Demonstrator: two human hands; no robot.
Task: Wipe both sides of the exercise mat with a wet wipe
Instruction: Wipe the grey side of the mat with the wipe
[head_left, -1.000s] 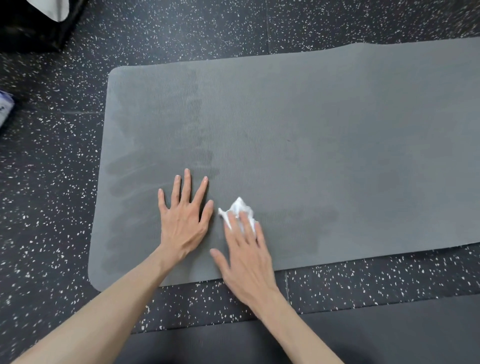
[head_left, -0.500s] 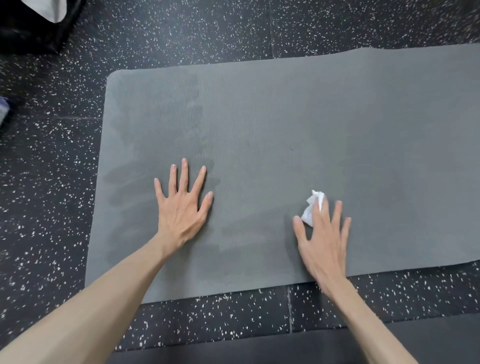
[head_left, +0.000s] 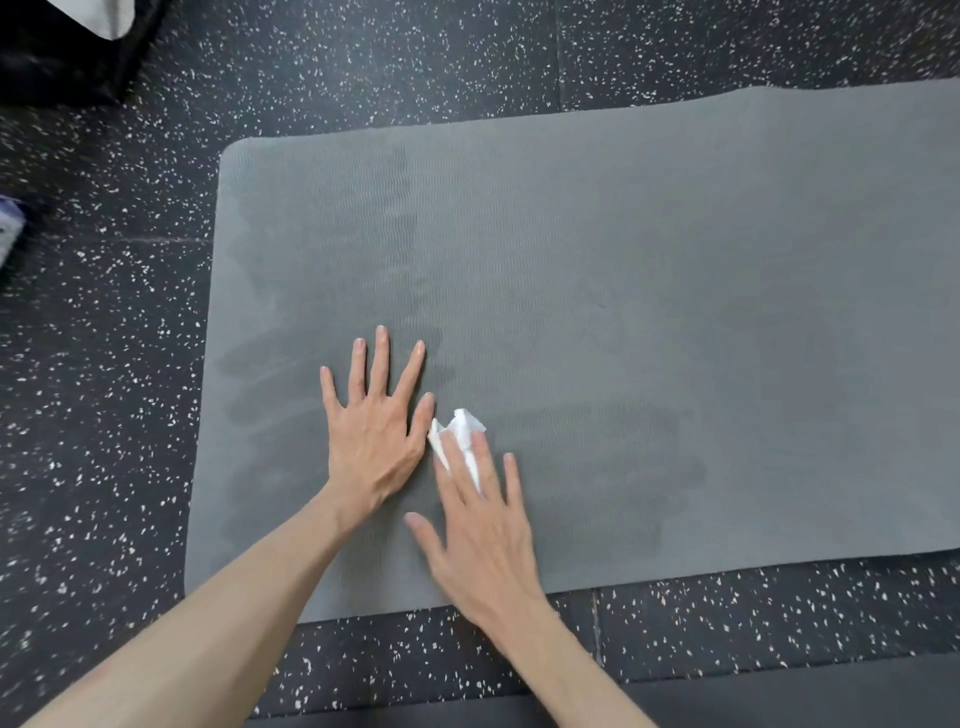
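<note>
A grey exercise mat (head_left: 649, 270) lies flat on the speckled black floor, with darker damp streaks on its left part and near its front edge. My left hand (head_left: 376, 431) lies flat on the mat with fingers spread. Just to its right, my right hand (head_left: 478, 525) presses a crumpled white wet wipe (head_left: 460, 431) onto the mat with straight fingers. The wipe sticks out past the fingertips and nearly touches my left thumb.
A black bag (head_left: 62, 47) with something white on it sits at the top left corner. A small whitish-blue pack (head_left: 10, 228) lies at the left edge. A second dark mat (head_left: 779, 696) runs along the bottom edge.
My right hand has slid the wipe back to the left, from the mat's middle front to right beside my left hand, leaving a damp streak. The left hand has stayed put.
</note>
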